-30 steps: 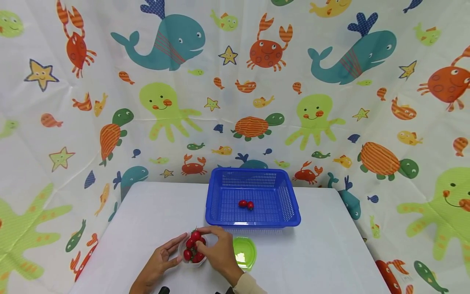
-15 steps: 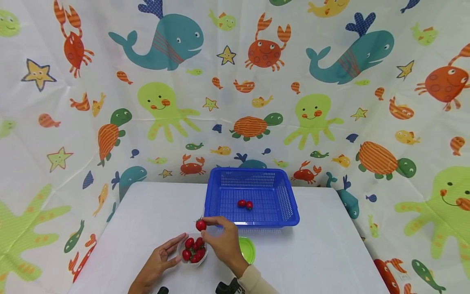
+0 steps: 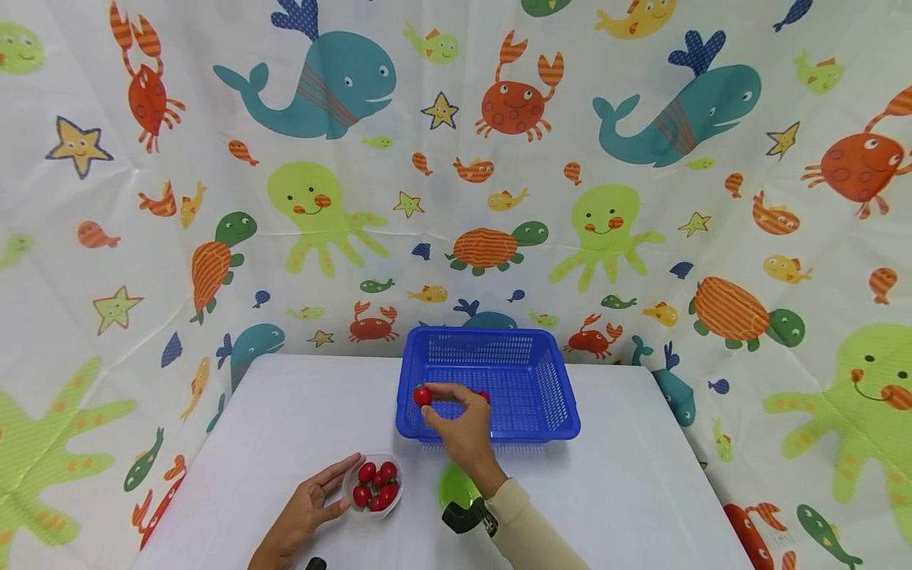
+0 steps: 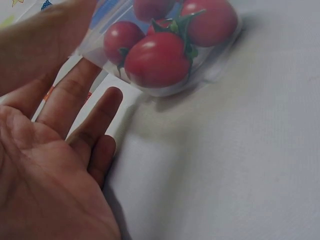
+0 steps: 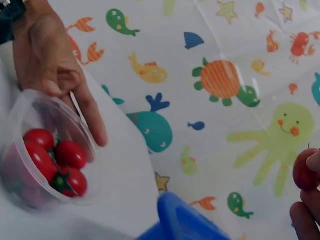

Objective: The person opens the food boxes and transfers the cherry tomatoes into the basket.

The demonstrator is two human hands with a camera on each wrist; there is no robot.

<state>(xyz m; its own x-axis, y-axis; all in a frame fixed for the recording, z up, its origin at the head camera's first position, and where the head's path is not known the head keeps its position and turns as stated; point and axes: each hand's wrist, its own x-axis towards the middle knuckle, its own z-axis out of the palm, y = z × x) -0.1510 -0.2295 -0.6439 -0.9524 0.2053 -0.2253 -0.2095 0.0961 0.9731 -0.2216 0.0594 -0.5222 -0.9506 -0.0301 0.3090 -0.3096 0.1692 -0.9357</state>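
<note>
My right hand (image 3: 466, 431) pinches a red cherry tomato (image 3: 423, 396) between thumb and fingertips, above the left part of the blue basket (image 3: 402, 404). Part of another tomato (image 3: 484, 396) shows in the basket behind that hand. At the lower left, my left hand (image 3: 306, 507) rests thumb and fingers against the left side of a clear plastic bowl (image 3: 349, 484). Several red cherry tomatoes (image 3: 378, 483) with green stems lie in the bowl. The left wrist view shows tomatoes (image 4: 157, 60) through the clear wall, with the fingers (image 4: 102, 115) fairly straight beside it.
A green lid (image 3: 456, 487) lies on the white table (image 3: 613, 491), partly covered by the right wrist. Behind the basket hangs a white curtain (image 3: 442, 301) printed with sea animals.
My right hand has taken a tomato out of the bowl and carried it up and right to the basket. The left hand has stayed at the bowl.
</note>
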